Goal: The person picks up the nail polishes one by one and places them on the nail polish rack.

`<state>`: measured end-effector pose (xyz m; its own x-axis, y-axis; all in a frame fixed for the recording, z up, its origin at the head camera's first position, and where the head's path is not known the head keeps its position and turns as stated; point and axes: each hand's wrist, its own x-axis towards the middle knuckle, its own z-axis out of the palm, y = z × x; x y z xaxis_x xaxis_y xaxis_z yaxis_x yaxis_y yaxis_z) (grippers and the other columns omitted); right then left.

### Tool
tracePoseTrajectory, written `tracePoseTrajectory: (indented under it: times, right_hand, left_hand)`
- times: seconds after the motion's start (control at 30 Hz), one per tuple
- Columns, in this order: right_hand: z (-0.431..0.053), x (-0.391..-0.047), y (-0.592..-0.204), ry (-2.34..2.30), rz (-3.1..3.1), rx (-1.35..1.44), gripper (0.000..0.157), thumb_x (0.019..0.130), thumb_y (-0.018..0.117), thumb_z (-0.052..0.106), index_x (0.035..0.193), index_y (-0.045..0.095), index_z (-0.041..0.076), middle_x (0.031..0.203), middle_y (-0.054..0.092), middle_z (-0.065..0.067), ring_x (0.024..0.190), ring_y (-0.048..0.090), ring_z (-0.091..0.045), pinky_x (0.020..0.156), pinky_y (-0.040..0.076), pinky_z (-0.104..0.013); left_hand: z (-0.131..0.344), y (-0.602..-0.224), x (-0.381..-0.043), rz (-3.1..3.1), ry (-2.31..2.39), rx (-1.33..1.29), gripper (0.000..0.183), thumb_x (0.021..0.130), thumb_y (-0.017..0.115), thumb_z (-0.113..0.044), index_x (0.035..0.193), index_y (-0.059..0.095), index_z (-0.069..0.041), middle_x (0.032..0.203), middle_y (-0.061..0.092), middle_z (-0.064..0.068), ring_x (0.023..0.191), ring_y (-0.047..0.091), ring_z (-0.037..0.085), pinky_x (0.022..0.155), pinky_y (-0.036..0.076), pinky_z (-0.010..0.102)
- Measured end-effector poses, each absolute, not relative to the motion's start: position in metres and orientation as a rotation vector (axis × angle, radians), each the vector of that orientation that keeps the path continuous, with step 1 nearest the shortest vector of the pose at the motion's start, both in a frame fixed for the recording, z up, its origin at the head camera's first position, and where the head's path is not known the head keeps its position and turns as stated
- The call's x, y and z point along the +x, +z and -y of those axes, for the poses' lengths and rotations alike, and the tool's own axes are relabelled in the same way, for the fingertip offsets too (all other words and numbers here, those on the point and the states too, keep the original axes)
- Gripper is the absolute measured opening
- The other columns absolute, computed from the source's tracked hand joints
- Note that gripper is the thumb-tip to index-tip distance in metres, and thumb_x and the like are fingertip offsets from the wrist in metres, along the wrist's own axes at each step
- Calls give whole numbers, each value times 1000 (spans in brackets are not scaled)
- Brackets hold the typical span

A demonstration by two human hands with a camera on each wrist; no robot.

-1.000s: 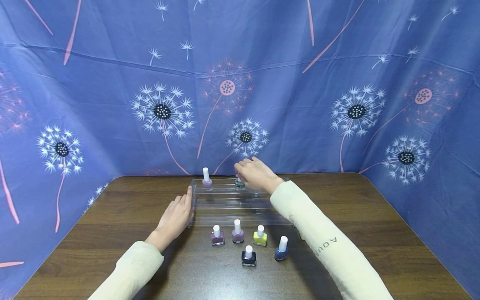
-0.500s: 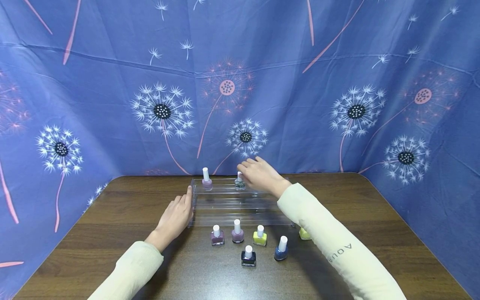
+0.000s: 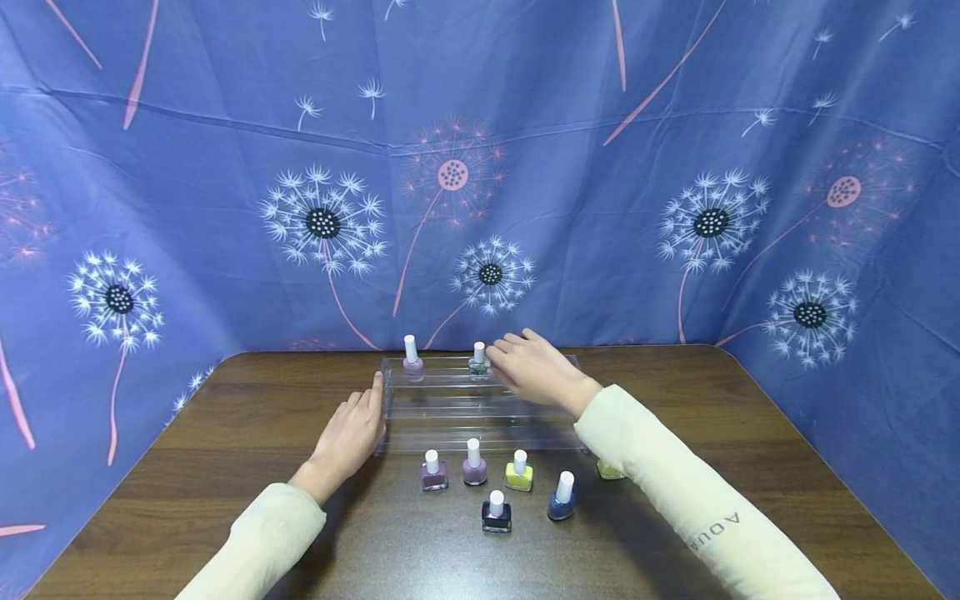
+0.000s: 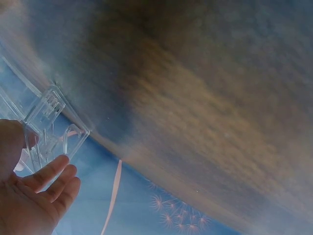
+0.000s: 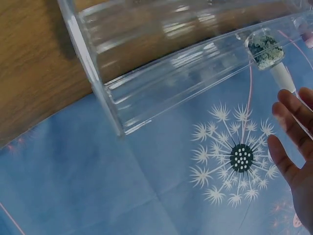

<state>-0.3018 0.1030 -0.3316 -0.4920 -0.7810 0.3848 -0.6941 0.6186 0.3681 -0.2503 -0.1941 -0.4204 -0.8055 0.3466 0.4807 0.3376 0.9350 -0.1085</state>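
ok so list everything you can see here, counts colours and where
clear stepped rack: 1, transparent, middle of table
bottles on rack's top step: 2, mauve at left, grey-green nearer middle
bottles in front of rack: 6, white caps; mauve-brown, pink-mauve, yellow, navy, blue, a second yellow partly hidden by the sleeve
table: 1, dark wood
backdrop cloth: blue, dandelion print
left hand: open, against rack's left end
right hand: open, beside the grey-green bottle
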Motion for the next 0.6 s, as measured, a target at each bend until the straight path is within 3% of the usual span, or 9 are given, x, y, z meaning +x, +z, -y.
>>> tracePoseTrajectory:
  times: [0.13,0.6]
  right_hand:
    - [-108,-296,-335,-198,2315,1179,10,90,54,26,84,54,17,74,54,6,69,47,-12,62,35,-29]
    - [-124,-278,-347,-180,2328,1204,13,91,52,28,89,57,16,84,61,5,80,55,-15,71,44,-34]
  left_hand:
    - [194,-421,-250,2581,23,-485,67,82,61,-14,136,30,10,96,60,15,90,58,31,73,49,41]
    - [195,-421,-251,2577,29,-488,66,82,60,-14,136,29,10,96,60,15,90,58,31,73,49,40]
